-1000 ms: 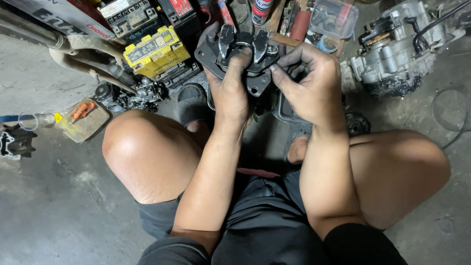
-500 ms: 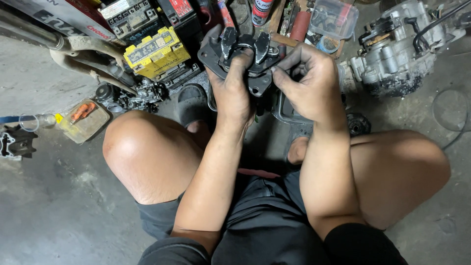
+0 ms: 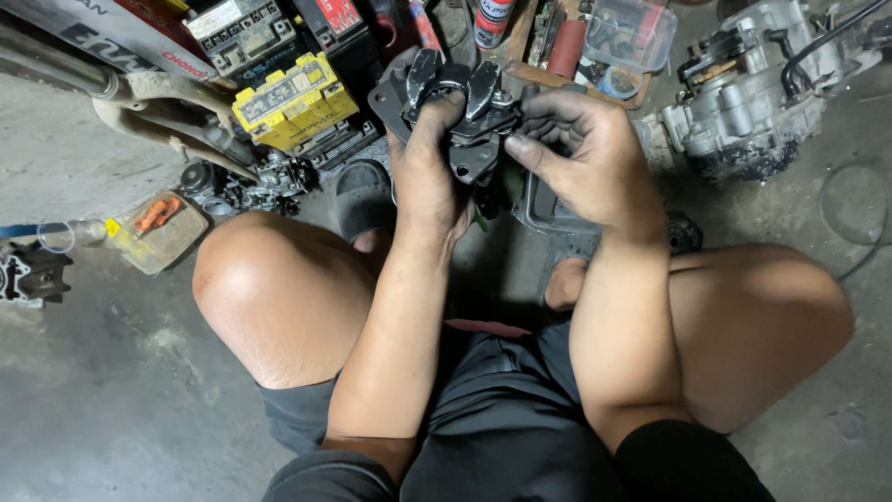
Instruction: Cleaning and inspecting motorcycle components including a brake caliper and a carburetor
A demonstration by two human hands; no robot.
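Your left hand (image 3: 429, 177) is clamped around the dark metal brake caliper (image 3: 460, 112), holding it up at 12 o'clock between your knees, steady and close. Your right hand (image 3: 581, 153) curls half-closed, fingertips (image 3: 518, 149) pinching its right edge.

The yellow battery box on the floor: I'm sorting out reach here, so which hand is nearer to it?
Left. The left hand grips the dark metal part just right of the yellow battery box; the right hand is farther right.
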